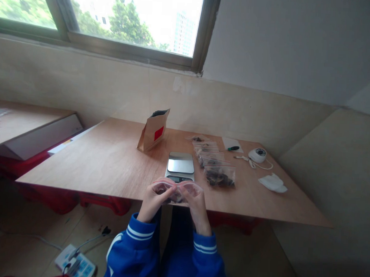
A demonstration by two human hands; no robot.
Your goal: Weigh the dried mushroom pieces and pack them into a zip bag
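Held small zip bag (177, 190) at worktop (109, 163) near edge, left hand (153, 203) and right hand (196, 207) grips clamped on it (dark contents). Scale (180, 166) at 12 o'clock, just beyond.

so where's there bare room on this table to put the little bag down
The widest bare patch of table lies left of the scale, in front of the paper pouch. The near right corner past the white cloth is bare too. Crowded: the filled bags right of the scale.

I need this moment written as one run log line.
left hand: holds zip bag | right hand: holds zip bag | scale: behind bag | filled bags: right of scale
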